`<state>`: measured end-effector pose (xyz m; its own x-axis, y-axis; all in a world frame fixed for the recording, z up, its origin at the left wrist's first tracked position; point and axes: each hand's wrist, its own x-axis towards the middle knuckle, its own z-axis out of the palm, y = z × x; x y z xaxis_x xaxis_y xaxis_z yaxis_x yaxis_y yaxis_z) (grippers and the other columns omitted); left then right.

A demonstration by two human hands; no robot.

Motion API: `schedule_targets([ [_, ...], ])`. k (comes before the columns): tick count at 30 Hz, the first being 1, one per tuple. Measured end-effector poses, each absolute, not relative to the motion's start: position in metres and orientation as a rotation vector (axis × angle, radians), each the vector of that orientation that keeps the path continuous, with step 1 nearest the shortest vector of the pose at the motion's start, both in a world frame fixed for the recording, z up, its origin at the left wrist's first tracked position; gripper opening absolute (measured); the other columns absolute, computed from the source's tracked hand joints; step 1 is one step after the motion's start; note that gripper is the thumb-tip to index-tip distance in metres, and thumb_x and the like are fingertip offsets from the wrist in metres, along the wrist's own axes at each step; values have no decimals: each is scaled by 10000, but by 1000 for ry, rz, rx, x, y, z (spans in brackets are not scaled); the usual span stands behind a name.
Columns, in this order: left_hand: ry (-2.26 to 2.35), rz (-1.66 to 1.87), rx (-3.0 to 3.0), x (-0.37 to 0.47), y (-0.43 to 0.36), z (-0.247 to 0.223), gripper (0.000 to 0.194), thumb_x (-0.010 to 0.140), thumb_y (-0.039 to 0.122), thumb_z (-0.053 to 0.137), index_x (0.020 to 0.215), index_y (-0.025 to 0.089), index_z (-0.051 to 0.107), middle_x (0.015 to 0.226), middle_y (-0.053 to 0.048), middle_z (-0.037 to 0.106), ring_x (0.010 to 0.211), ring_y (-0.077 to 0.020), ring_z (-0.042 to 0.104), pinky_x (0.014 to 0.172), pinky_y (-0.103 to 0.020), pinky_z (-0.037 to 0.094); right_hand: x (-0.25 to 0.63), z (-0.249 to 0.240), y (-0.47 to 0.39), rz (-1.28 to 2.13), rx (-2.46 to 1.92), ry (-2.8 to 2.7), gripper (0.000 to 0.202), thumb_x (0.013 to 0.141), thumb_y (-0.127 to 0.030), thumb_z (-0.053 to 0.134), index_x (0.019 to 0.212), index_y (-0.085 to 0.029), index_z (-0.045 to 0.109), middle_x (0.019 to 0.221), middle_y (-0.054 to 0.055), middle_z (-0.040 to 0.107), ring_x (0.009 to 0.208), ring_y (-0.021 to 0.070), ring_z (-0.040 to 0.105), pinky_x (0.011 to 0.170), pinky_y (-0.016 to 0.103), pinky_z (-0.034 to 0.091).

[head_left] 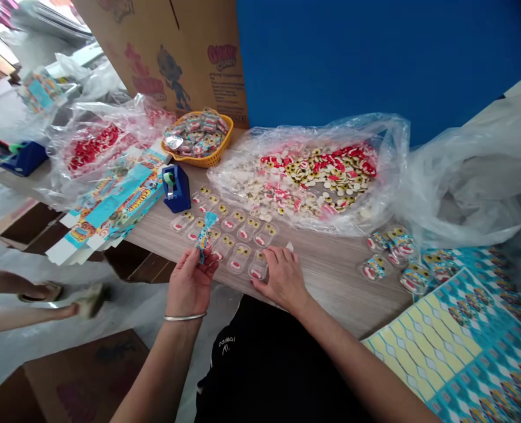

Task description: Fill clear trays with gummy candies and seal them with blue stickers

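A blue printed sticker strip (204, 236) stands upright from the fingers of my left hand (192, 279), which is closed on its lower end. My right hand (282, 276) rests at the table's front edge, its curled fingers on the right side of a clear plastic tray (257, 266) with yellow-and-black eye pieces and a red-and-white mouth piece. Several similar trays (238, 258) lie in rows behind and left of it. At the right, a group of trays (374, 268) carries blue stickers across them.
An open plastic bag (322, 176) of loose pieces lies behind the trays. Nearby are a blue tape dispenser (176, 188), a yellow basket (225, 144) of packs and flat printed boxes (110, 205). Sticker sheets (432, 335) cover the right end. A person's legs (26, 317) show at left.
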<state>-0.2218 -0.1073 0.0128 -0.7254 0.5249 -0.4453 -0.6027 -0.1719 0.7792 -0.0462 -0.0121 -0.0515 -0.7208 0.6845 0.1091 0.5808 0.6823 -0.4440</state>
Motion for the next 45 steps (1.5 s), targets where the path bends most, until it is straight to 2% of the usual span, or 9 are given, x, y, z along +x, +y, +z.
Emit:
schedule_targets([
  [8,1256,1464,228,-154,-76,-8,252,733,328,787,788,164,604,682,20,646,576,-76,585,580,-189,468,45,-40,-14,596,-1185,-2604,674,728,-396,742,1309,-143,513,1340,157,564,1221,316,468,1027,452,322],
  [13,1222,1080,504,-116,-59,-18,282,742,385,765,791,154,610,618,22,613,511,-77,530,519,-202,410,90,-37,-14,673,-1301,-2527,751,702,-446,768,1334,-143,496,1405,188,512,1279,355,447,1042,507,338],
  [16,1222,935,641,-111,-54,-18,285,753,404,742,788,159,601,602,25,603,487,-78,520,509,-210,401,115,-30,-11,806,-1325,-2363,615,808,-396,665,1345,-157,485,1436,168,493,1309,312,457,1063,498,364],
  [20,1200,739,774,-113,-55,-12,306,772,443,711,821,161,602,608,20,604,483,-77,521,504,-204,396,134,-11,-16,1000,-1430,-1969,348,962,-286,424,1279,-209,543,1317,98,599,1216,215,550,1019,401,432],
  [23,1206,654,840,-111,-56,-11,301,797,446,680,845,160,600,622,21,600,482,-73,518,498,-197,393,124,-3,-26,1174,-1386,-1958,314,924,-341,538,1210,-222,593,1214,72,654,1120,218,600,960,366,465],
  [27,1276,588,932,-107,-53,-14,249,834,410,629,852,164,596,636,20,600,484,-78,526,494,-199,398,101,-13,-33,1327,-1458,-1820,124,898,-294,552,943,-209,630,858,14,696,795,176,646,741,291,500],
  [33,1517,583,1117,-108,-32,-21,236,804,319,633,985,216,521,585,64,585,460,-118,548,480,-222,393,90,-27,-26,1196,-1574,-1838,102,887,-275,554,965,-219,589,882,14,698,799,182,651,733,289,464],
  [39,1589,515,1235,-107,-17,-33,152,789,283,614,875,229,501,575,48,602,455,-144,561,516,-259,371,85,-30,-16,1124,-1685,-1932,125,895,-266,545,1005,-214,572,901,31,714,794,188,664,717,287,453],
  [45,1760,282,1491,-103,-10,-30,84,805,257,594,861,213,550,666,-7,636,579,-185,605,607,-289,378,78,-36,-13,972,-1746,-2188,265,917,-242,547,1176,-189,550,907,52,713,839,209,671,724,292,445],
])
